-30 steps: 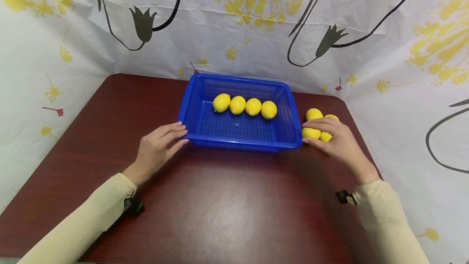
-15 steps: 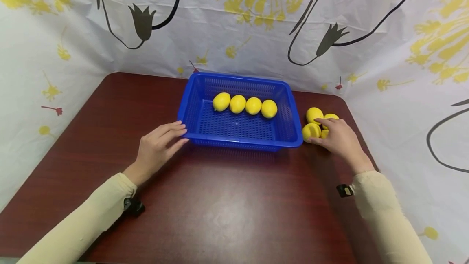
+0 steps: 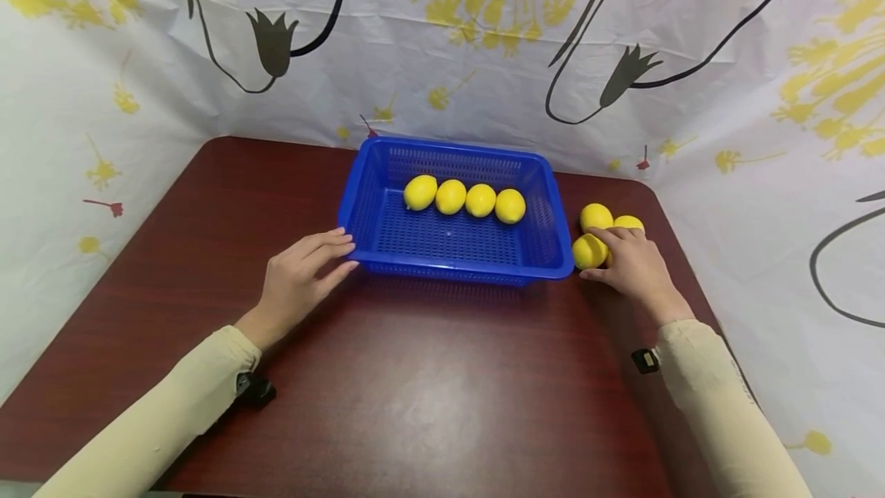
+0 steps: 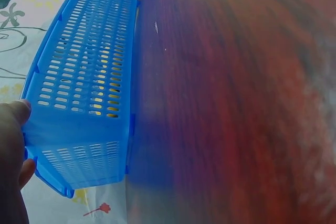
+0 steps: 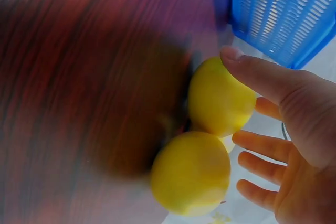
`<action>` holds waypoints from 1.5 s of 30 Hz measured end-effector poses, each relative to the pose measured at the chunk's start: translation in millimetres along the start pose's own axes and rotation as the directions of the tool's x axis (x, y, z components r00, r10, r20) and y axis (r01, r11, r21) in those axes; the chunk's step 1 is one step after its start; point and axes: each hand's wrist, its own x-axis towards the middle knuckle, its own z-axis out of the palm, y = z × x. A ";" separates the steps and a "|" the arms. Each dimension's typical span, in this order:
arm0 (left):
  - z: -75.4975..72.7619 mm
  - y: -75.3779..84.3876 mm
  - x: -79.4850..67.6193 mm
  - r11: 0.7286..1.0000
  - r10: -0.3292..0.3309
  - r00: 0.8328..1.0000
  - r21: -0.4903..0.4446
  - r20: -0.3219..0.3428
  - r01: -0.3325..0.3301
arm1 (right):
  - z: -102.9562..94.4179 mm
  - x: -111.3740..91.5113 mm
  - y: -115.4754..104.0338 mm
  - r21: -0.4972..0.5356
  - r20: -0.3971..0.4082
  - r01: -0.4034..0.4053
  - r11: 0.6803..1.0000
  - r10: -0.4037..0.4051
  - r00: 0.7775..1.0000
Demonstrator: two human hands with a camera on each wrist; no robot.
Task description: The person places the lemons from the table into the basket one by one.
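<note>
My left hand (image 3: pixel 297 279) holds the left front corner of the blue plastic basket (image 3: pixel 442 262), fingers on the rim and thumb at its front. In the left wrist view, fingertips (image 4: pixel 21 111) show at the basket's edge. Beyond the basket's right side, my right hand (image 3: pixel 632 263) has thumb and index finger around a lemon (image 3: pixel 586 252). The right wrist view shows the thumb across this lemon (image 5: pixel 218 98), the index finger partly behind it and the other fingers spread. Another lemon (image 5: pixel 191 174) sits right beside it. Inside the basket, several lemons (image 3: pixel 451 197) lie in a row.
More lemons (image 3: pixel 596 217) are clustered under and behind my right hand, partly hidden by it. Everything stands on a dark red wooden table (image 3: pixel 415 375). A white patterned sheet (image 3: pixel 484 106) hangs close behind the basket and along both sides.
My right hand has moved down and its thumb and fingers have come around the near left lemon of the cluster. My left hand stays at the basket corner.
</note>
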 end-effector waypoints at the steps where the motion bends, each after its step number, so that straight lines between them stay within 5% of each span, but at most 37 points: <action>1: 0.0 0.0 -0.1 1.000 0.000 1.000 0.000 0.001 0.000 | 0.5 0.1 0.3 -0.002 -0.001 0.000 1.000 0.000 1.000; 29: 0.3 -0.1 0.1 1.000 -0.004 1.000 -0.013 -0.011 0.004 | 9.0 2.8 4.2 -0.018 -0.003 0.004 1.000 -0.004 1.000; 45: 0.7 0.3 -0.9 1.000 -0.020 1.000 -0.007 -0.004 0.020 | 16.6 3.0 5.3 -0.019 -0.076 -0.009 1.000 0.008 0.997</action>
